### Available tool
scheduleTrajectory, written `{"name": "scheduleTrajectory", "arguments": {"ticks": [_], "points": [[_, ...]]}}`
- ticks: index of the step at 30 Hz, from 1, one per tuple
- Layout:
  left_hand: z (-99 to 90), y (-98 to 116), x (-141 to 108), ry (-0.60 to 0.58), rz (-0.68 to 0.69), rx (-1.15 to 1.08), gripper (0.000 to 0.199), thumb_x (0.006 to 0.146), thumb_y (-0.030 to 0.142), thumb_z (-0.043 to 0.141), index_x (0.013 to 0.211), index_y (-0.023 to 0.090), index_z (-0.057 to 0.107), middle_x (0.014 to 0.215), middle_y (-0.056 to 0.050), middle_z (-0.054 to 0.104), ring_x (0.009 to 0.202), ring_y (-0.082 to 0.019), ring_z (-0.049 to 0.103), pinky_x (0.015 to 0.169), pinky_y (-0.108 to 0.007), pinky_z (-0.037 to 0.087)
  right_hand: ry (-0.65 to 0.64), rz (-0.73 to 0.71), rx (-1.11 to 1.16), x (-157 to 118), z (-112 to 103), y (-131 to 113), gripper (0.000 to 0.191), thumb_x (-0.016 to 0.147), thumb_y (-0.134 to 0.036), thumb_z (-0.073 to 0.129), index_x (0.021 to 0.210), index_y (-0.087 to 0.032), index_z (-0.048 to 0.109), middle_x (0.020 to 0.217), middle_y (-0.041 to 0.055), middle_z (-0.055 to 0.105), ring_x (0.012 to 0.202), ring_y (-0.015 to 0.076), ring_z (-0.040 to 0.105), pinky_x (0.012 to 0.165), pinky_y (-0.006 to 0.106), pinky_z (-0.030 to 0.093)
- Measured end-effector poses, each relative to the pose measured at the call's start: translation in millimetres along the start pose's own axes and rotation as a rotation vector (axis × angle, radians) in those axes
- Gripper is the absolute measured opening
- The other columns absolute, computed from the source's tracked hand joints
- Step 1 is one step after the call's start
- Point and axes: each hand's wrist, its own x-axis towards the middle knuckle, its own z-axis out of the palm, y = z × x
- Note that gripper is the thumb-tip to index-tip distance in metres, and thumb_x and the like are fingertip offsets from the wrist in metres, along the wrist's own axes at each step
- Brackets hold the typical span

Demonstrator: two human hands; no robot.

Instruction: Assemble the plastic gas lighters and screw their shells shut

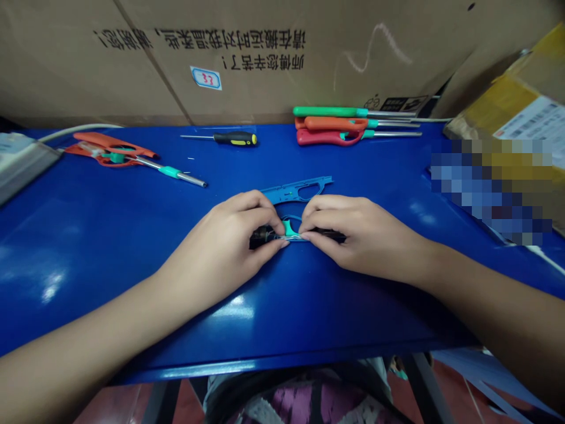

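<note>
Before me, low over the table, is an opened blue lighter half, mostly covered by my fingers, with a green trigger [290, 228] in its middle. From the left, my left hand [241, 232] pinches it, thumb and forefinger beside the trigger. Black parts show under both palms. My right hand [348, 227] pinches the other side, its fingertips close to the left ones on thin wire-like pieces too small to make out. Just behind my hands lies the other blue handle shell [289, 193], inner ribs facing up.
At the back stand a large cardboard box [247, 88], a black-yellow screwdriver [236, 138] and stacked long lighters [331, 123]. An orange lighter [110, 150], its casing apart, lies left, near a white box [22, 162]. A taped carton [525, 118] is right. The blue table's edge [265, 365] is near me.
</note>
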Motion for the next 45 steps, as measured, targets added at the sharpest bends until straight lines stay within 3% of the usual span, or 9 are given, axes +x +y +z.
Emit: {"name": "scheduleTrajectory", "arguments": {"ticks": [15, 24, 32, 39, 45], "points": [[2.9, 0.4, 0.9, 0.041, 0.046, -0.084, 0.006, 0.091, 0.019, 0.067, 0.088, 0.017, 0.072, 0.098, -0.003, 0.066, 0.089, -0.013, 0.064, 0.084, -0.026, 0.05, -0.004, 0.005, 0.013, -0.9, -0.2, -1.2, 0.017, 0.097, -0.019, 0.055, 0.091, -0.017, 0.072, 0.099, 0.0031, 0.067, 0.093, 0.0154, 0.064, 0.082, 0.029, 0.048], [1.8, -1.7, 1.5, -0.022, 0.217, 0.091, 0.013, 0.098, 0.024, 0.06, 0.093, 0.018, 0.07, 0.103, -0.005, 0.068, 0.094, -0.02, 0.064, 0.084, -0.034, 0.049, -0.06, -0.044, -0.128, -3.1, -3.1, -1.3, 0.021, 0.099, -0.021, 0.051, 0.096, -0.016, 0.071, 0.102, 0.0053, 0.068, 0.094, 0.0181, 0.065, 0.083, 0.032, 0.049], [2.8, 1.0, -1.6, 0.025, 0.173, 0.049, 0.003, 0.09, 0.019, 0.069, 0.089, 0.019, 0.072, 0.103, -0.004, 0.07, 0.092, -0.02, 0.066, 0.084, -0.035, 0.051, -0.104, -0.087, -0.222, -2.4, -3.1, -2.2, 0.023, 0.1, -0.021, 0.048, 0.098, -0.015, 0.07, 0.103, 0.0069, 0.069, 0.095, 0.0211, 0.066, 0.083, 0.035, 0.049], [3.4, 4.4, -1.5, 0.032, 0.165, 0.074, 0.006, 0.091, 0.018, 0.067, 0.088, 0.018, 0.072, 0.098, -0.004, 0.068, 0.09, -0.021, 0.064, 0.082, -0.037, 0.051, -0.113, -0.097, -0.21, -3.9, -4.8, -2.5, 0.021, 0.1, -0.023, 0.05, 0.097, -0.017, 0.07, 0.102, 0.0052, 0.069, 0.093, 0.0189, 0.065, 0.081, 0.032, 0.049], [2.0, 6.8, -3.9, 0.003, 0.145, 0.109, 0.012, 0.093, 0.022, 0.063, 0.087, 0.019, 0.073, 0.097, -0.003, 0.069, 0.089, -0.021, 0.065, 0.081, -0.038, 0.05, -0.172, -0.199, -0.317, -4.3, -7.0, -3.4, 0.02, 0.098, -0.013, 0.048, 0.1, -0.014, 0.068, 0.1, 0.0078, 0.069, 0.092, 0.0214, 0.064, 0.079, 0.035, 0.048]]}}
